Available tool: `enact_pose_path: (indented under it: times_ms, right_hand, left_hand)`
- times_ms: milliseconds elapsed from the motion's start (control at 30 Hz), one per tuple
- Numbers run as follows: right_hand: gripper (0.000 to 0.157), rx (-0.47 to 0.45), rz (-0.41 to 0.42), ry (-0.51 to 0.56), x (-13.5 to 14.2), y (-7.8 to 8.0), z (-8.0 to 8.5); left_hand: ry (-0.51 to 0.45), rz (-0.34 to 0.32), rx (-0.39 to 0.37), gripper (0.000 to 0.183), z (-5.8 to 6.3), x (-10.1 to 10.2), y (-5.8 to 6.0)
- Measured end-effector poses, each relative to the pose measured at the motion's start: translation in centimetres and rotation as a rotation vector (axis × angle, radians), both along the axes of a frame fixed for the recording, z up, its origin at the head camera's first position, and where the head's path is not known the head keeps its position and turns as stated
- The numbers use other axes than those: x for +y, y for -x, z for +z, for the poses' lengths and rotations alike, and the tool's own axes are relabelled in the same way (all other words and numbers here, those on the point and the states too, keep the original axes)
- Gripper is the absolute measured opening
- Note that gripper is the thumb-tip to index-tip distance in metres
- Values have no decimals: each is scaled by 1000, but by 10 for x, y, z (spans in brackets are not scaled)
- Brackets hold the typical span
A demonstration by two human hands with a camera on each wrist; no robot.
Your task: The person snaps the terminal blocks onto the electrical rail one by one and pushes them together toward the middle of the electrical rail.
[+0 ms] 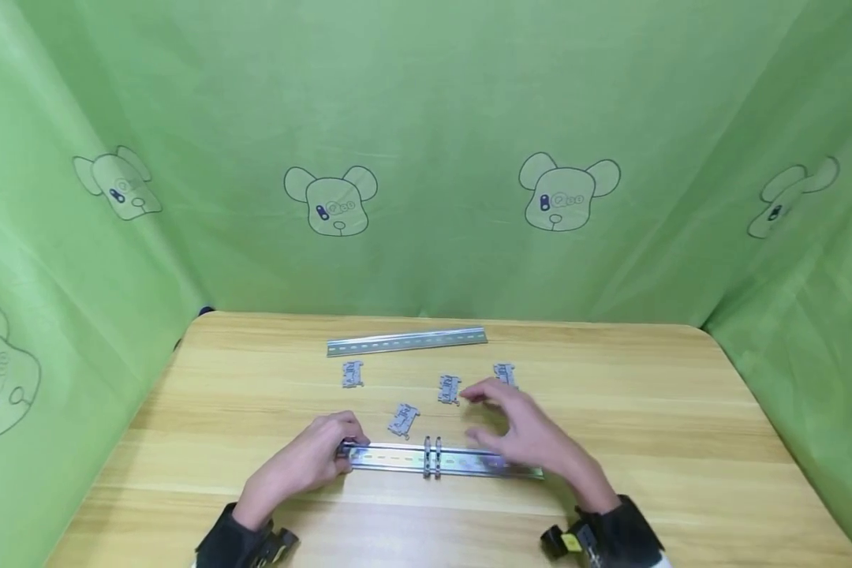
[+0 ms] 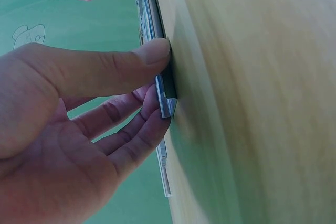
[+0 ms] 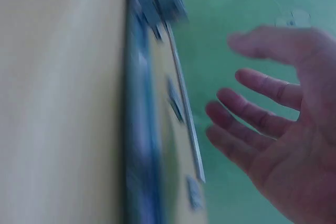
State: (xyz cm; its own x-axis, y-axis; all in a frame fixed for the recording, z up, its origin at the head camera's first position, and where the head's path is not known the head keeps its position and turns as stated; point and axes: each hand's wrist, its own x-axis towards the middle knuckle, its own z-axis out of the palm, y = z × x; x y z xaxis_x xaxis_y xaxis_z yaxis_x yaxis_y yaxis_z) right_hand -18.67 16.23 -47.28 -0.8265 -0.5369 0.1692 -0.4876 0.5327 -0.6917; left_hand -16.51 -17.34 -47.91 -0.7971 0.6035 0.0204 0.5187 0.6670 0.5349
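A slotted metal DIN rail point(image 1: 390, 457) lies crosswise near the front of the table. My left hand point(image 1: 318, 451) pinches its left end, thumb on the near side and fingers on the far side, as the left wrist view shows. Two grey terminal blocks point(image 1: 427, 457) stand upright side by side near the rail's middle. Above the rail's right part is my right hand point(image 1: 528, 430), fingers spread and holding nothing. Its fingertips point toward a loose terminal block point(image 1: 450, 389). Another terminal block point(image 1: 504, 372) is partly hidden behind this hand.
Farther left lie two more loose terminal blocks, one tilted point(image 1: 403, 420) close behind the rail and one point(image 1: 352, 374) farther back. A second DIN rail point(image 1: 406, 341) lies near the rear of the wooden table point(image 1: 681, 426). Green curtains point(image 1: 440, 95) enclose the back and sides.
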Motion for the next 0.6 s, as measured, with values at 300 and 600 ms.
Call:
enact_pose_path:
  times_ms: [300, 600]
  right_hand:
    - [60, 162, -111, -302, 42, 42, 3]
    - [63, 127, -104, -407, 43, 59, -7]
  left_hand:
    - [6, 4, 11, 34, -2, 1, 2]
    - [1, -8, -3, 33, -5, 3, 0]
